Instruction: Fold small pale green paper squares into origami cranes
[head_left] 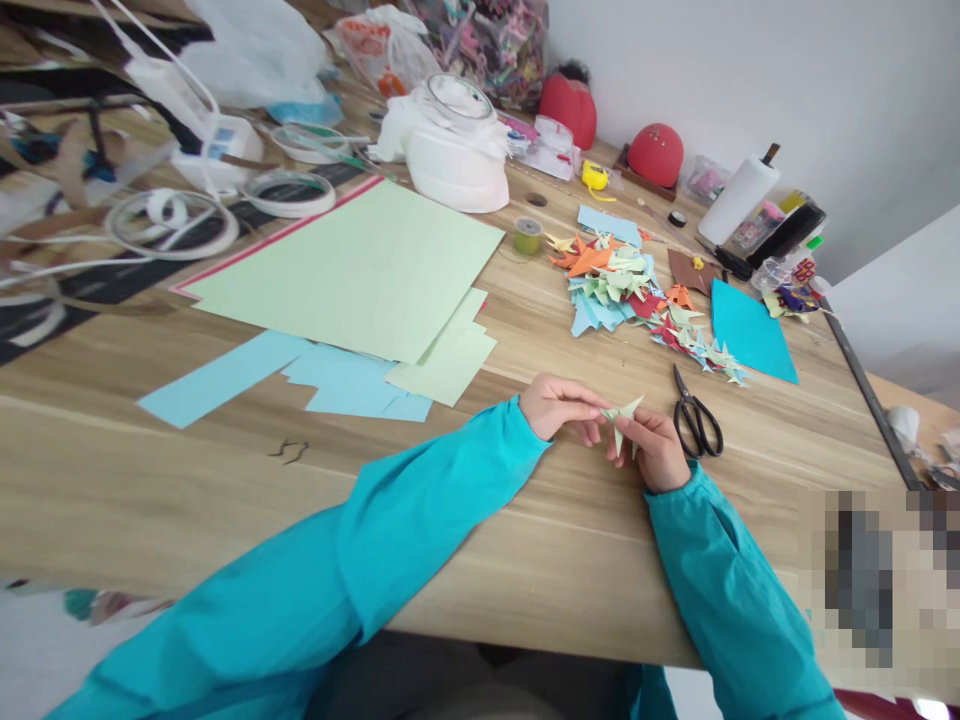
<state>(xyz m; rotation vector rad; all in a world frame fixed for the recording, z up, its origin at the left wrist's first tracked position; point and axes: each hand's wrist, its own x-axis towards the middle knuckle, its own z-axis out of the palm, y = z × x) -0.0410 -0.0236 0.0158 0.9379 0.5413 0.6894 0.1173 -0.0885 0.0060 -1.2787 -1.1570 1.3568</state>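
Between my two hands is a small pale green folded paper crane (624, 414), its pointed parts sticking out. My left hand (559, 408) pinches its left end with fingertips pressed together. On the other side, my right hand (654, 446) grips the crane between thumb and fingers. Black-handled scissors (697, 415) lie on the table just right of my right hand. Beyond the hands sits a pile of folded paper figures (611, 275) in orange, green, blue and red.
Large pale green sheets (360, 260) lie at left, with blue paper strips (225, 380) below them. A turquoise sheet (754, 330) rests at right. Tape rolls (289, 192), a white wrapped bundle (457, 155), a thread spool (527, 236) and a yellow tape measure (595, 176) stand farther back.
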